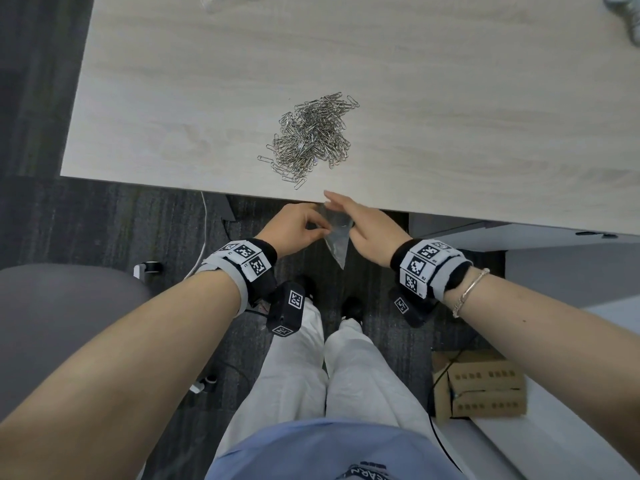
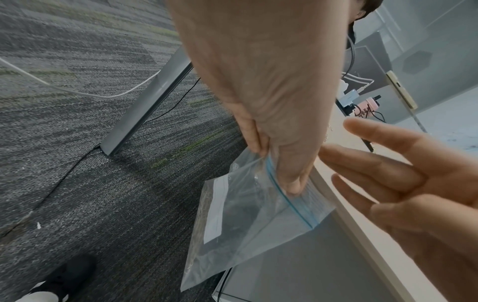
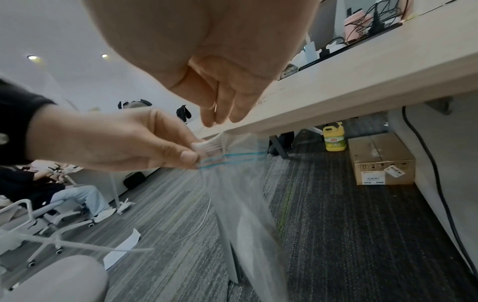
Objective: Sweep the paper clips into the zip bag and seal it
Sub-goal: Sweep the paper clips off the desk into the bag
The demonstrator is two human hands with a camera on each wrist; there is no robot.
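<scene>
Paper clips: one loose heap at centre frame in the head view, on the worktop, near its front edge. None swept yet, as far as I can judge.

Zip bag: hangs just below the worktop edge, lower centre of the head view, between both hands. I see nothing in it so far. Blue zip strip shows in both wrist views; whether the mouth is parted I cannot tell.

Left hand: thumb and fingers pinch the bag's top edge at the strip.

Right hand: fingers straight and relaxed, just beside the bag; gripping nothing that I can see.

Remaining, my estimate: open the mouth, set it under the edge, sweep, seal. All of it is left.

Hard to read: the bag is transparent and blurred in the right wrist view; a clear object at the top left of the head view is cut off.
</scene>
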